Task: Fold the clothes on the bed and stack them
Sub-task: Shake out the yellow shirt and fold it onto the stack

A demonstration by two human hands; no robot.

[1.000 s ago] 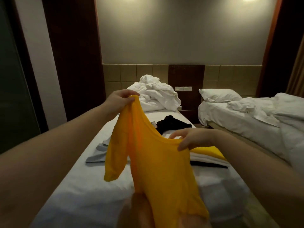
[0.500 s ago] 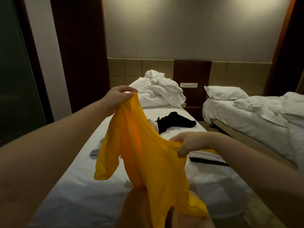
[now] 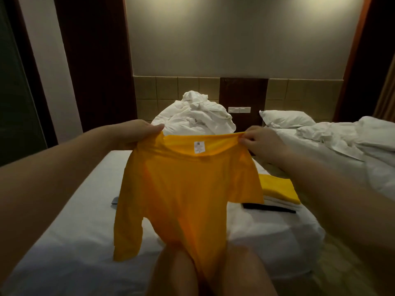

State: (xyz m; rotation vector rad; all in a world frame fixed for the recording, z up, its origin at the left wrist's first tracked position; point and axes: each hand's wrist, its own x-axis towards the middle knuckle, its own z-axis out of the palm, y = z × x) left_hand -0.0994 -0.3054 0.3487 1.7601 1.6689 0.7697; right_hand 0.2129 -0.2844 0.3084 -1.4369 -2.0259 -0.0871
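Holding yellow shirt [image 3: 188, 189] up over bed [image 3: 85, 210], spread wide, neck at top, white label [image 3: 199, 147] facing cam. Gripping one shoulder w/ left hand [image 3: 136, 133], thumb on top, fingers curled behind fabric. Pinching other shoulder w/ right hand [image 3: 260, 139], fingertips bunched on collar edge. Draping down btw legs at bottom of view, hem hidden; sleeve on left-hand side dangling lower than the other. Behind shirt, on bed's right side: folded stack [image 3: 277, 195], yellow on top, white under, black at base. Poking out left of shirt: bit of grey cloth [image 3: 114, 200]. At head of bed: crumpled white bedding [image 3: 196, 116]. Off to right, apart: 2nd bed [image 3: 342, 146] w/ pillow [image 3: 284, 118].
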